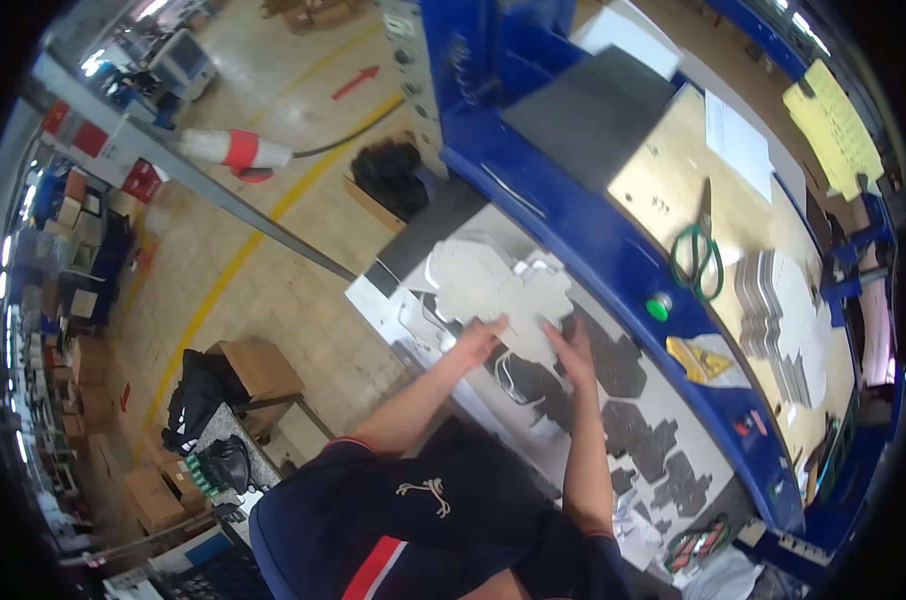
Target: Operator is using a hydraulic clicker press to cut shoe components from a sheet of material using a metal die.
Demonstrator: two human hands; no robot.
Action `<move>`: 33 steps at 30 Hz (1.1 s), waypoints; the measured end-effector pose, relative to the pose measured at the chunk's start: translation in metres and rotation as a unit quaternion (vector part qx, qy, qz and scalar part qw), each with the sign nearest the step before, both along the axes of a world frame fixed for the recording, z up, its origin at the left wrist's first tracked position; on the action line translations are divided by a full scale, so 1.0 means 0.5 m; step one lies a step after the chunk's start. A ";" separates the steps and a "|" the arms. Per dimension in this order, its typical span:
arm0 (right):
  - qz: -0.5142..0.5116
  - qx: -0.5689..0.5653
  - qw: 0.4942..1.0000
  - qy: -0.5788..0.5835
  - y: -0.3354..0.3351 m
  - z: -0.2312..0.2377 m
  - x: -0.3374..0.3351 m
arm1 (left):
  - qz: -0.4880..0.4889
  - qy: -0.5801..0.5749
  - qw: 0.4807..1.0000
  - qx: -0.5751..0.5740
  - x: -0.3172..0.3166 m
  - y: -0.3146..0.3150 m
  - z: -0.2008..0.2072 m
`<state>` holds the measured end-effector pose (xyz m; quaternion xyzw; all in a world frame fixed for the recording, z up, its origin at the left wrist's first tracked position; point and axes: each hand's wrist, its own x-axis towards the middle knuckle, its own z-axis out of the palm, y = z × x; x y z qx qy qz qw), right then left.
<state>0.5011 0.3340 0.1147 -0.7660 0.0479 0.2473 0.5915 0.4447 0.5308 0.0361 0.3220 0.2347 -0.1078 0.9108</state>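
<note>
A pale grey flat cut-out with notched edges lies over the near end of a white worktop, in front of me. My left hand pinches its lower left edge between thumb and fingers. At its lower right edge is my right hand, thumb on the piece and fingers curled around the side. Another pale piece with a rounded outline adjoins it on the left; whether they are joined I cannot tell. Dark grey cut-outs lie on the worktop beyond my right hand, and more dark pieces spread toward the lower right.
A blue machine frame runs along the worktop, with a green button. Above it, green-handled scissors and stacked pale cut-outs lie on a board. A metal bar crosses the left. Cardboard boxes stand behind on the left.
</note>
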 end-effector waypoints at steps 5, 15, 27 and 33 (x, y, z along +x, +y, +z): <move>0.063 -0.071 0.995 -0.033 -0.004 0.009 0.019 | -0.011 -0.055 0.998 -0.039 -0.002 -0.010 -0.011; 0.142 -0.157 0.977 0.026 0.032 0.066 0.040 | -0.008 -0.032 0.998 -0.054 -0.028 -0.025 0.032; -0.029 0.125 0.964 -0.232 0.099 0.120 -0.079 | -0.078 -0.202 0.976 -0.009 -0.051 0.004 -0.020; -0.093 0.044 0.978 -0.184 0.039 0.163 -0.140 | -0.052 -0.160 0.983 -0.074 -0.076 -0.003 -0.058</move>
